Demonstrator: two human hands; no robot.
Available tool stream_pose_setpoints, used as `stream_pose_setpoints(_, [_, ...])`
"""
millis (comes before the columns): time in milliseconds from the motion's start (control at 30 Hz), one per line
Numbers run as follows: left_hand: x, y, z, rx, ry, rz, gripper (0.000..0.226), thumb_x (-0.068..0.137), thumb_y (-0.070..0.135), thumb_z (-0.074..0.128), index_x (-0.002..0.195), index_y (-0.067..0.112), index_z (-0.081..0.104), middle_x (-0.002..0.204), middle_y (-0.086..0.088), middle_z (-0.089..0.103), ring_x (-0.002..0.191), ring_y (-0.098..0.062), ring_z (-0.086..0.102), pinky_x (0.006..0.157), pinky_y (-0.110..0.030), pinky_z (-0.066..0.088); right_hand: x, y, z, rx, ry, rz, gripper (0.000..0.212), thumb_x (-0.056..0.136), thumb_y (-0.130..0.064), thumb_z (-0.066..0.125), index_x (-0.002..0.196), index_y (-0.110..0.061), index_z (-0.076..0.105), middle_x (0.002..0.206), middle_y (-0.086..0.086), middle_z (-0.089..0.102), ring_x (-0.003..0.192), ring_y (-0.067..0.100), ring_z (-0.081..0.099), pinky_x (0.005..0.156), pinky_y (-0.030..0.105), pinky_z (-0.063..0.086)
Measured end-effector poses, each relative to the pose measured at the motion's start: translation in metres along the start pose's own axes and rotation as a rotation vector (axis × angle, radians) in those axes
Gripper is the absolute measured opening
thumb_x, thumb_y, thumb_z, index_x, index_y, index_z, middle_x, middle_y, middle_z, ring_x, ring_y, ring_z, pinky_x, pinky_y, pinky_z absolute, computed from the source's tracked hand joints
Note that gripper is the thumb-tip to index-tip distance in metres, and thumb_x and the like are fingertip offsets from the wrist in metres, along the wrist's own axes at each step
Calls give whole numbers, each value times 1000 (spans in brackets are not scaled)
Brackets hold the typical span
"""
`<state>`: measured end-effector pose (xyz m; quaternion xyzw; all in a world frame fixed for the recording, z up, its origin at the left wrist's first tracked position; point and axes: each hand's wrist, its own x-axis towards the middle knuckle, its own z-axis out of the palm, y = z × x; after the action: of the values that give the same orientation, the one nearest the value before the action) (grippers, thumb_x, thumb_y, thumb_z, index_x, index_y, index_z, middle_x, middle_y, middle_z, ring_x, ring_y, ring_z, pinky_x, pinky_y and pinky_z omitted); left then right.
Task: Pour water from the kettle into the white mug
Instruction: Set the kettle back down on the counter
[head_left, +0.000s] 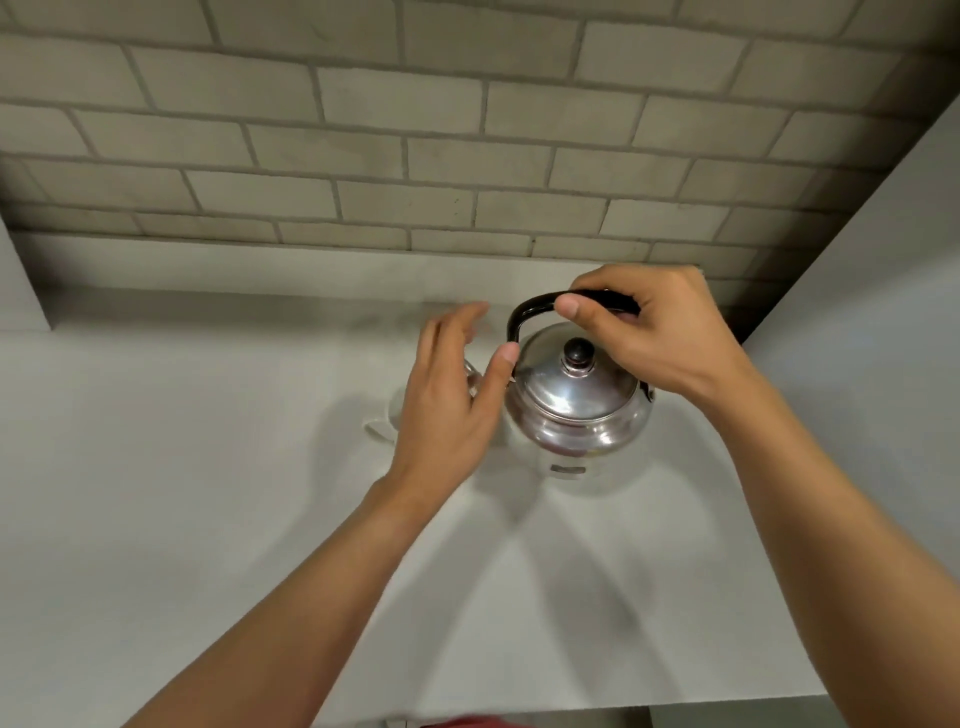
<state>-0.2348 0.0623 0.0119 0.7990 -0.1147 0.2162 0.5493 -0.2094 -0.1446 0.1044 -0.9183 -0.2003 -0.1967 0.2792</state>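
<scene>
A shiny steel kettle (576, 402) with a dark lid knob stands on the white counter (182, 493), right of centre. My right hand (660, 332) is closed around its black arched handle from above. My left hand (452, 395) hovers just left of the kettle, fingers spread, thumb close to the handle's left end. The white mug (382, 423) sits behind and under my left hand; only its handle and part of its rim show. The kettle's spout is mostly hidden by my left hand.
A pale brick-tiled wall (415, 156) rises behind the counter. A white side panel (872, 312) closes the space on the right and another (21, 286) on the left. The counter's front edge runs along the bottom of the view.
</scene>
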Motion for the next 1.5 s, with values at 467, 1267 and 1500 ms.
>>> stream_pose_setpoints(467, [43,4,39,162,-268,129,32,108,27,53,138,27,62,111,1,73,98,-12,67,86,-15,46,-29,61,15,144,-39,129,30,107,-41,51,122,-29,73,101,-16,73,95,2,65,80,9,41])
stream_pose_setpoints(1267, [192,-129,111,164,-224,-156,30,109,18,49,137,21,61,116,-3,67,106,-26,66,97,-45,54,110,211,120,53,-220,357,37,110,-45,33,142,-31,47,92,1,66,86,30,66,77,39,53])
stream_pose_setpoints(1500, [209,-125,121,164,-238,-131,25,109,16,48,131,20,59,111,2,62,106,-26,64,94,-45,55,117,214,112,47,-202,358,37,112,-37,35,145,-28,48,87,-2,62,80,24,61,72,33,46])
